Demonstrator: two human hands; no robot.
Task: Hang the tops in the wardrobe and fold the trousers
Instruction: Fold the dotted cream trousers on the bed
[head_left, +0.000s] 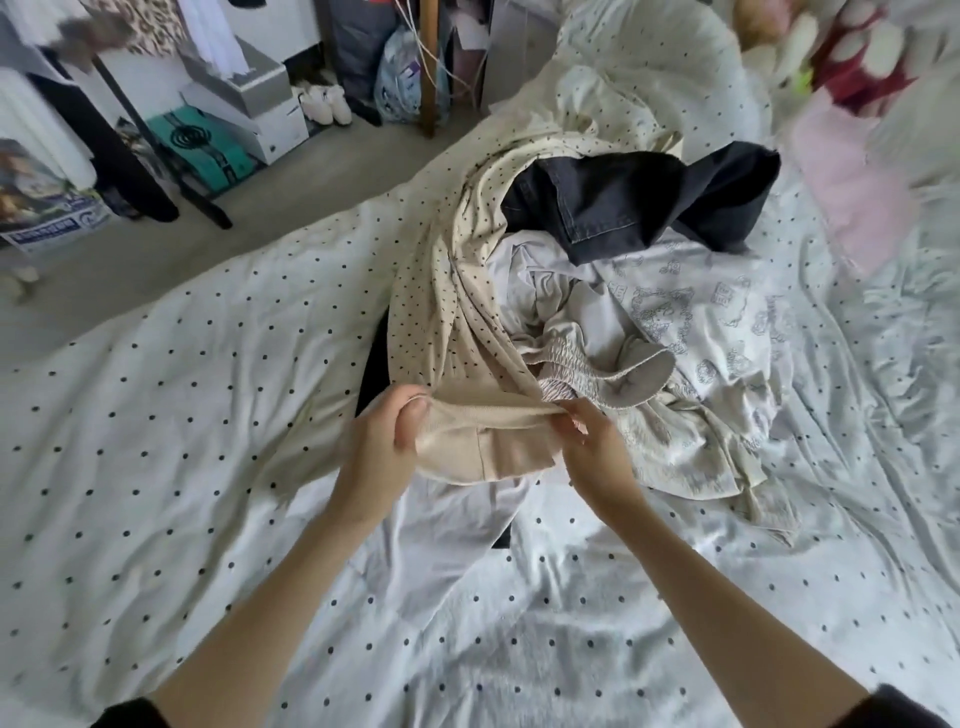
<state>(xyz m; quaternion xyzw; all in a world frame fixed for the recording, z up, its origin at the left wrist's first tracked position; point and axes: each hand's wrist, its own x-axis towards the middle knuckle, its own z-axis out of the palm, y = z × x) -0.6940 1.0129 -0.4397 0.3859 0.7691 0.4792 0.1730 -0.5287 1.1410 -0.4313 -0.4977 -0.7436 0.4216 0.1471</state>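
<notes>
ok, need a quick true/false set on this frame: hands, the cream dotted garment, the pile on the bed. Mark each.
1. Both hands grip the cream dotted garment. True: the left hand and the right hand each hold its plain cream band.
2. The dark denim trousers lie folded flat at the bed's near edge. False: they sit crumpled at the far side of the pile.
3. The bed sheet is white with dark dots. True.
4. The grey printed garment hangs on a hanger. False: it lies crumpled on the bed, right of the dotted one.
5. White shoes stand on the floor beyond the bed. True.
</notes>
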